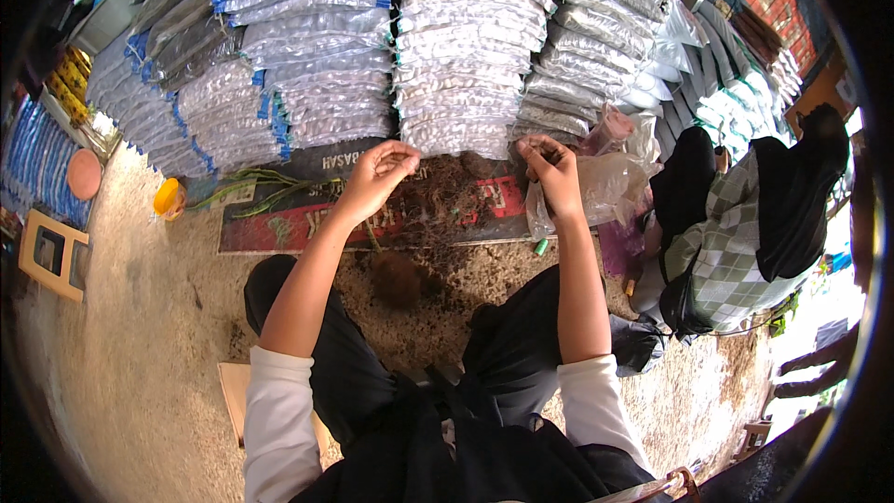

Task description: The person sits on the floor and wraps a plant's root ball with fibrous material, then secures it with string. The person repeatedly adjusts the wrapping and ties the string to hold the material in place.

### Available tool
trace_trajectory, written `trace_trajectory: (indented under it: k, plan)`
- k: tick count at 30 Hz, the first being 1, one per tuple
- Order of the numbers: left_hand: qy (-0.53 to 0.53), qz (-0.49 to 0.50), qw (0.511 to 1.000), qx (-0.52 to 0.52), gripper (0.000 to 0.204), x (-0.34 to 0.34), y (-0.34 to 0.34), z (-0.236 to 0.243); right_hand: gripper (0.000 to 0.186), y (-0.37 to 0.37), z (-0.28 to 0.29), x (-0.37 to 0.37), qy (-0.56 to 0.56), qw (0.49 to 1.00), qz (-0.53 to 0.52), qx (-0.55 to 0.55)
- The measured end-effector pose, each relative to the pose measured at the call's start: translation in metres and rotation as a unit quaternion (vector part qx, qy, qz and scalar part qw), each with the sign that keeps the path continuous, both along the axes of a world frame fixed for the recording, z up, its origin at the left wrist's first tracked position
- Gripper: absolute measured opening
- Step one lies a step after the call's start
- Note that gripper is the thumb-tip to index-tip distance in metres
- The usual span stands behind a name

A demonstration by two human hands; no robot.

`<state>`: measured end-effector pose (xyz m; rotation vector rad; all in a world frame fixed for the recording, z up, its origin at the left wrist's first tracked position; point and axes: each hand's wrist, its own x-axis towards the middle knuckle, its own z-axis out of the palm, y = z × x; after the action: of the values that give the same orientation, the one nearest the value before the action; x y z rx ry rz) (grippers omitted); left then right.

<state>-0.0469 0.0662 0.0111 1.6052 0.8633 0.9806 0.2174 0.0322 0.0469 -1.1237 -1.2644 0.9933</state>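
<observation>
Both my hands are raised over a dark printed mat (317, 233), apart from each other. My left hand (380, 177) has thumb and fingertips pinched together; anything between them is too small to make out. To the right, my right hand (555, 173) makes a similar pinch, its fingertips darkened, and what it holds cannot be made out either. Below and between them lies a loose heap of dark brown roots or fibre (438, 196). A round brown clump (397, 281) is closer to me, between my knees. Just below my right hand lies a small green spool (541, 247).
Stacks of filled clear plastic bags (470, 47) rise beyond the mat. Long green stems (265, 188) and a yellow cup (169, 197) lie left. A crumpled clear bag (605, 188) and checked cloth (736, 242) are right. A beige stool (56, 256) stands far left.
</observation>
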Motion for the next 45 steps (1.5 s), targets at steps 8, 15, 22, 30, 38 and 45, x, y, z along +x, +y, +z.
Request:
trace_trajectory:
  k: [8, 15, 22, 30, 38, 45]
  plan:
    - [0.146, -0.135, 0.980, 0.021, 0.035, 0.042, -0.030, -0.010, 0.008, -0.011, 0.001, -0.027, -0.040, 0.987, 0.154, 0.006]
    - [-0.072, -0.112, 0.979, -0.153, 0.026, 0.025, -0.016, 0.000, 0.010, 0.006, 0.000, 0.014, -0.159, 0.954, -0.224, 0.124]
    - [-0.380, -0.029, 0.895, -0.231, 0.027, 0.012, -0.011, 0.019, 0.026, 0.007, -0.025, -0.003, -0.357, 0.917, -0.092, 0.153]
    - [-0.459, -0.020, 0.852, -0.252, 0.029, 0.012, -0.010, 0.016, 0.032, -0.005, -0.080, -0.096, -0.232, 0.945, 0.230, 0.021]
    - [0.078, 0.082, 0.991, -0.075, 0.051, -0.010, -0.004, 0.019, 0.021, 0.010, -0.072, -0.095, -0.066, 0.938, 0.331, -0.085]
    - [0.504, 0.047, 0.861, -0.044, 0.045, -0.048, -0.001, 0.001, 0.026, 0.009, -0.034, -0.076, 0.203, 0.922, 0.260, -0.201]
